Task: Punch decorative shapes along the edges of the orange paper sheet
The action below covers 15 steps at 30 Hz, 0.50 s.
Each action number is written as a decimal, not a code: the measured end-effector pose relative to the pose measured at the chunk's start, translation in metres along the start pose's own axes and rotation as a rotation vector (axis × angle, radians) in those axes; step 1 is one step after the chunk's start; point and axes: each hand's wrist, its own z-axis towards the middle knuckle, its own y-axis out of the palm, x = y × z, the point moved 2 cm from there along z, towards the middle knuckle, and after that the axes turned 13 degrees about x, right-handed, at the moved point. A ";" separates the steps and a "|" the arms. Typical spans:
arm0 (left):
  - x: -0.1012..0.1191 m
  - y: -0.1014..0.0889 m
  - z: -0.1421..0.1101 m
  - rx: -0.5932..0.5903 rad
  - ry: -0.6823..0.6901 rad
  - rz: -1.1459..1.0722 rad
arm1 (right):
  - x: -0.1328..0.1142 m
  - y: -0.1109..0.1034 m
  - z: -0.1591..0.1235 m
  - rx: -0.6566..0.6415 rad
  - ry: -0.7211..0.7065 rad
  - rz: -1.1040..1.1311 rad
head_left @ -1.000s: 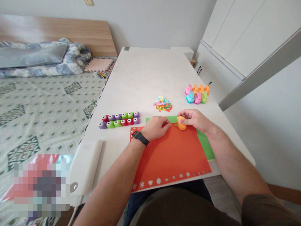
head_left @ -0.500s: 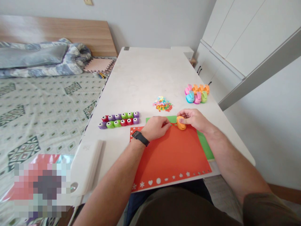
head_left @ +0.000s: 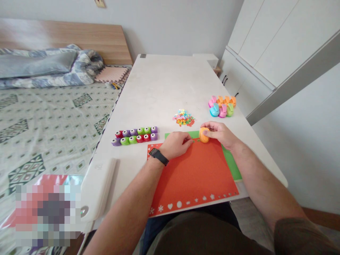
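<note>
My right hand (head_left: 220,134) is closed around a small orange paper punch (head_left: 203,135) at the far edge of a red foam sheet (head_left: 193,173). My left hand (head_left: 175,144), curled with fingertips pressed down, holds that red sheet near its top edge, just left of the punch. A black watch (head_left: 158,156) is on my left wrist. A green sheet (head_left: 230,161) lies under the red one and shows along its right and far sides. The red sheet has punched shapes along its near and top-left edges.
On the white table (head_left: 164,85) lie two rows of small purple, green and red punches (head_left: 135,135), a heap of coloured cut-outs (head_left: 183,118) and a cluster of larger pastel punches (head_left: 222,106). A white device (head_left: 96,187) sits at the near left. A bed (head_left: 47,113) runs along the left.
My right hand has drawn the orange punch slightly farther away, off the red sheet's top edge toward the green strip. My left hand stays put.
</note>
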 end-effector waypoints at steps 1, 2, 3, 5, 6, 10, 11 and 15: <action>0.000 0.000 0.000 -0.002 -0.001 0.000 | 0.000 -0.001 0.001 0.054 -0.020 0.032; 0.000 -0.001 -0.001 -0.003 -0.003 0.000 | 0.001 -0.002 0.003 0.106 -0.042 0.065; 0.000 -0.001 -0.001 -0.003 -0.005 -0.001 | 0.001 -0.004 0.005 0.153 -0.060 0.094; 0.001 -0.001 -0.001 -0.002 -0.006 -0.003 | 0.002 -0.006 0.008 0.232 -0.080 0.138; 0.001 -0.001 -0.002 0.000 -0.004 -0.003 | 0.003 -0.008 0.009 0.266 -0.085 0.154; 0.001 0.000 -0.002 0.011 0.015 0.015 | 0.005 -0.011 0.013 0.346 -0.093 0.181; 0.001 0.000 -0.003 0.016 0.022 0.022 | 0.005 -0.011 0.013 0.356 -0.092 0.179; 0.000 0.001 -0.005 0.035 0.068 0.018 | 0.005 -0.013 0.014 0.377 -0.088 0.165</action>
